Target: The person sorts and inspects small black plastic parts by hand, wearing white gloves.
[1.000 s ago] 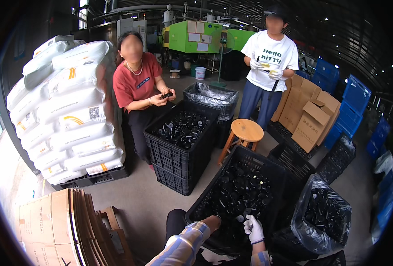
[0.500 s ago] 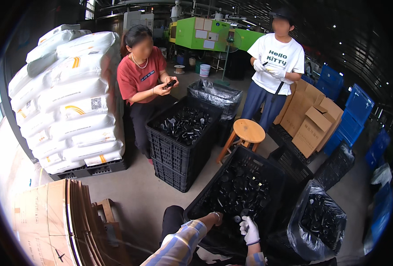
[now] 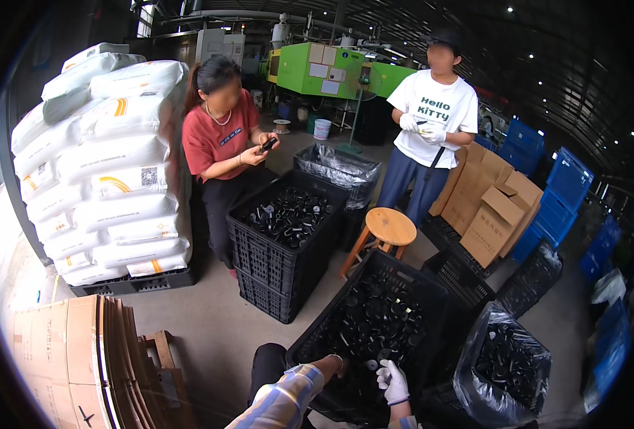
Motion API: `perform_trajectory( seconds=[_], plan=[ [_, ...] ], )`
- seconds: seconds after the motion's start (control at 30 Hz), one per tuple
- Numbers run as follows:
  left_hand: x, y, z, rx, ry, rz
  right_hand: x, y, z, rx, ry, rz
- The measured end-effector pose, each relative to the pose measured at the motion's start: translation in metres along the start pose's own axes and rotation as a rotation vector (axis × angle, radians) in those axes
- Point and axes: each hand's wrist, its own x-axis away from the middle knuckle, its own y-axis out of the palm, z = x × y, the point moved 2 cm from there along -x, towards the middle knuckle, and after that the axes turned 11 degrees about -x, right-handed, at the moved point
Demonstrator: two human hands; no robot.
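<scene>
A black crate (image 3: 304, 349) full of small black plastic parts (image 3: 380, 314) stands right in front of me. My left hand (image 3: 340, 366), bare with a bracelet at the wrist, is down inside its near left part; its fingers are lost in the dark. My right hand (image 3: 393, 382) wears a white glove and hovers over the near end of the crate. Its fingers are curled in, and whatever they may hold does not show. Just left of the glove is a small grey round piece (image 3: 372, 365), close to both hands; I cannot tell whether either touches it.
A plastic-lined bin (image 3: 467, 379) of black parts stands at right, a wooden stool (image 3: 390, 226) beyond my crate. A seated person (image 3: 220, 146) handles a black part beside stacked crates (image 3: 267, 275); another person (image 3: 435, 107) stands. White sacks (image 3: 116, 182) and folded cardboard (image 3: 59, 357) are left.
The whole view has shifted slightly, so things sit a little further left and lower. Both hands stay over the near end of the crate, with the gloved fingers still curled.
</scene>
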Motion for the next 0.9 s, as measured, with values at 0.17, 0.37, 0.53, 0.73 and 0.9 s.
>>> perform_trajectory(
  seconds=[0.17,0.37,0.53,0.73,0.9],
  plan=[
    [-0.005,0.006,0.003,0.011,-0.004,-0.058,-0.002,-0.003,0.001,0.000,0.014,-0.007],
    [-0.012,0.016,0.000,0.029,-0.004,-0.123,0.000,-0.001,0.000,0.025,0.041,0.017],
    [-0.020,0.010,0.002,0.041,-0.003,-0.176,-0.003,-0.004,0.003,0.016,0.043,0.003],
    [-0.026,0.010,0.003,0.038,0.006,-0.242,-0.002,-0.003,0.003,0.038,0.035,0.008],
    [-0.031,0.000,0.010,0.036,0.008,-0.302,-0.003,-0.004,0.003,0.034,0.036,0.016]
  ],
)
